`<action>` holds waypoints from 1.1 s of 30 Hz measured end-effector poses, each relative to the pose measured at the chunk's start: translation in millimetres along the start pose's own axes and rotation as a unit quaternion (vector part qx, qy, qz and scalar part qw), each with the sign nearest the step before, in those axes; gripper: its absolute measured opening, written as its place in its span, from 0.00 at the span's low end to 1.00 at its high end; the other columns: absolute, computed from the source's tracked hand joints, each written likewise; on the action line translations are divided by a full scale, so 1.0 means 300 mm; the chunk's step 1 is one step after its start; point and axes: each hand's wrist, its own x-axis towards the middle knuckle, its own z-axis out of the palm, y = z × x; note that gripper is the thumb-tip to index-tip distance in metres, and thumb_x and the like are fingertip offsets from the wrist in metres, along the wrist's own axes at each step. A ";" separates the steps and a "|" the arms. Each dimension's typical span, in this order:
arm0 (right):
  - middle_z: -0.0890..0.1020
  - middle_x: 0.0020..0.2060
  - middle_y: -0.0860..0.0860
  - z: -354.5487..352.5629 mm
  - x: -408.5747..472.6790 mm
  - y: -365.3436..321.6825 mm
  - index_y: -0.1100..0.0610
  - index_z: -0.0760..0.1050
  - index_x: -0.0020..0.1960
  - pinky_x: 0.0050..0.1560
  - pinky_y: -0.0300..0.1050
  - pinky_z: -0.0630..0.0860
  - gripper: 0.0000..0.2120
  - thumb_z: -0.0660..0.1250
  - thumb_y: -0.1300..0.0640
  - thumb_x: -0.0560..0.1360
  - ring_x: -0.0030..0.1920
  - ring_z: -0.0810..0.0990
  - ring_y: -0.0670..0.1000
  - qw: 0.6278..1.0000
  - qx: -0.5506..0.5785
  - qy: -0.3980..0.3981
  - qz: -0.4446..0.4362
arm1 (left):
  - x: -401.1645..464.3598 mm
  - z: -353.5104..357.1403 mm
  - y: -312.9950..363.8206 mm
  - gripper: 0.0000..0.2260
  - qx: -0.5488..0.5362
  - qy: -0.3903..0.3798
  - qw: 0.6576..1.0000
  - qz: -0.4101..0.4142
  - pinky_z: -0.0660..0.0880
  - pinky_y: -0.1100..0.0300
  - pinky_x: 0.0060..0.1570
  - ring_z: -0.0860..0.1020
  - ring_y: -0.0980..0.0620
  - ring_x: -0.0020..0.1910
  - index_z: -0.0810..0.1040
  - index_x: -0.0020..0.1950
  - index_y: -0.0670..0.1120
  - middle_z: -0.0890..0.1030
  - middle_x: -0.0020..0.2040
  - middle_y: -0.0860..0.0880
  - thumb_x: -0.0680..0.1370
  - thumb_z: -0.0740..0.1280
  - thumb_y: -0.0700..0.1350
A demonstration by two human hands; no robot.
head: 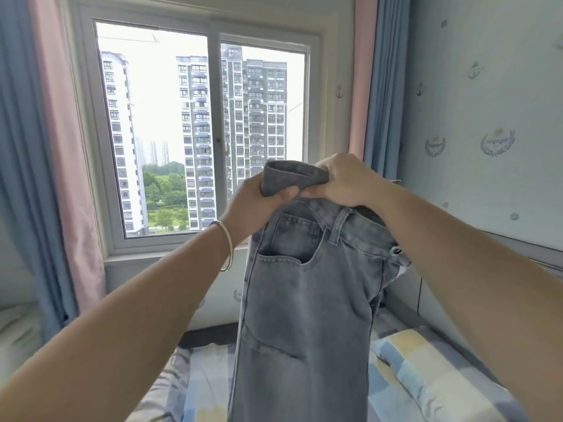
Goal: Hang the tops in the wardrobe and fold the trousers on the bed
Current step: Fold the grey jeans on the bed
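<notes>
A pair of grey jeans (307, 300) hangs in front of me, held up by the waistband above the bed (201, 382). My left hand (256, 205), with a bangle on its wrist, grips the left part of the waistband, which folds over into a thick roll. My right hand (344, 181) grips the waistband just to the right, fingers curled over the denim. The two hands almost touch. The front pocket, belt loop, button and open zip face me. The legs drop out of view at the bottom edge. No tops or wardrobe are in view.
A checked pillow (432, 376) lies on the bed at lower right. The window (210, 132) is straight ahead with pink and blue curtains (51, 153) on both sides. A papered wall (487, 117) stands close on the right above a headboard ledge.
</notes>
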 end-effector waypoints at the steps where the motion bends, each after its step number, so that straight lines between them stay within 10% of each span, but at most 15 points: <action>1: 0.81 0.38 0.49 0.014 -0.010 0.002 0.54 0.79 0.45 0.50 0.48 0.75 0.20 0.69 0.37 0.68 0.44 0.79 0.51 0.999 -0.040 0.028 -0.012 | 0.002 0.006 -0.009 0.06 0.001 0.021 1.000 -0.007 0.78 0.59 0.48 0.81 0.54 0.45 0.80 0.51 0.48 0.82 0.44 0.51 0.74 0.70 0.43; 4: 0.76 0.41 0.44 0.065 -0.086 0.059 0.52 0.77 0.49 0.53 0.47 0.69 0.16 0.61 0.41 0.75 0.46 0.73 0.47 0.961 -0.014 0.274 -0.021 | 0.003 0.027 -0.027 0.06 -0.031 0.069 0.997 -0.024 0.77 0.64 0.43 0.80 0.55 0.42 0.79 0.52 0.44 0.81 0.42 0.52 0.76 0.68 0.41; 7: 0.73 0.40 0.48 0.203 -0.218 0.223 0.54 0.70 0.47 0.44 0.44 0.69 0.07 0.56 0.53 0.78 0.41 0.72 0.49 0.805 0.226 0.511 0.201 | 0.007 0.037 -0.050 0.06 -0.061 0.086 0.994 -0.041 0.77 0.63 0.44 0.80 0.58 0.39 0.78 0.52 0.44 0.81 0.42 0.54 0.76 0.68 0.40; 10: 0.72 0.36 0.53 0.465 -0.354 0.397 0.56 0.67 0.41 0.34 0.43 0.64 0.09 0.57 0.51 0.75 0.31 0.67 0.50 0.689 0.462 0.293 0.475 | 0.012 0.041 -0.076 0.06 -0.050 0.119 0.990 -0.058 0.77 0.55 0.48 0.80 0.51 0.43 0.78 0.51 0.46 0.81 0.43 0.51 0.75 0.69 0.42; 14: 0.74 0.33 0.53 0.746 -0.528 0.400 0.58 0.70 0.39 0.36 0.43 0.66 0.13 0.58 0.52 0.79 0.33 0.71 0.50 0.596 0.551 0.045 0.583 | 0.030 0.024 -0.063 0.02 -0.103 0.142 0.982 -0.075 0.78 0.49 0.52 0.81 0.47 0.46 0.79 0.46 0.48 0.82 0.44 0.49 0.75 0.69 0.42; 21: 0.77 0.56 0.57 1.025 -0.589 0.354 0.63 0.74 0.60 0.64 0.49 0.63 0.29 0.49 0.40 0.80 0.60 0.73 0.55 0.608 0.556 -0.118 0.555 | 0.078 -0.114 0.024 0.03 -0.217 0.160 0.961 -0.065 0.80 0.49 0.48 0.83 0.48 0.42 0.80 0.44 0.48 0.84 0.41 0.50 0.76 0.68 0.41; 24: 0.80 0.29 0.53 1.082 -0.563 0.348 0.58 0.78 0.28 0.46 0.45 0.66 0.38 0.46 0.35 0.78 0.38 0.75 0.51 0.623 0.527 -0.217 0.536 | 0.092 -0.178 0.055 0.03 -0.228 0.173 0.957 -0.054 0.81 0.53 0.42 0.83 0.48 0.43 0.79 0.49 0.45 0.84 0.42 0.49 0.77 0.66 0.41; 29: 0.79 0.28 0.48 1.110 -0.515 0.258 0.54 0.76 0.33 0.36 0.40 0.66 0.34 0.49 0.26 0.70 0.32 0.74 0.47 0.609 0.508 -0.414 0.445 | 0.095 -0.233 0.026 0.03 -0.195 0.225 0.952 -0.072 0.80 0.56 0.40 0.84 0.48 0.43 0.79 0.49 0.45 0.84 0.42 0.49 0.77 0.67 0.41; 33: 0.78 0.25 0.46 1.089 -0.513 0.130 0.53 0.73 0.36 0.30 0.35 0.69 0.19 0.60 0.39 0.73 0.26 0.75 0.45 0.594 0.506 -0.501 0.374 | 0.094 -0.269 -0.027 0.02 -0.139 0.266 0.951 -0.079 0.81 0.53 0.46 0.83 0.50 0.45 0.79 0.47 0.48 0.83 0.46 0.49 0.76 0.68 0.42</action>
